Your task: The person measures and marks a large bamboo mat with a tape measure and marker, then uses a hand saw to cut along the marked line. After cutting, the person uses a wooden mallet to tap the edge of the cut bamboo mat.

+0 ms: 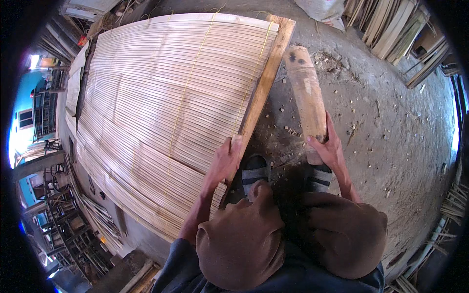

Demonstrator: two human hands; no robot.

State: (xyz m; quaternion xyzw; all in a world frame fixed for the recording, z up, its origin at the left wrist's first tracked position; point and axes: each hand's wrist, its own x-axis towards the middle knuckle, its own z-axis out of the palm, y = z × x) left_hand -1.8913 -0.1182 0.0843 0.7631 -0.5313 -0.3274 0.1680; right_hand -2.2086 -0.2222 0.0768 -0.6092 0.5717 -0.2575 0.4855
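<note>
A large mat of thin pale wooden slats (141,88), tied across with yellow cords, lies raised in front of me and to the left. A wooden beam (264,88) runs along under its right edge. My left hand (225,160) is closed at that edge, its fingers bent over the mat's rim beside the beam; the fingertips are partly hidden. Over the floor to the right, my right hand (330,148) grips a thick wooden board (307,90) near its lower end, thumb on top and fingers round the far side. Dark spots mark the board's upper end.
My sandalled feet (256,172) and bent knees are close below the hands. Small wood chips litter the dirt floor (376,136). Stacked slats (391,29) and a white sack (322,10) stand at the far right. Dark racks (68,234) line the left side.
</note>
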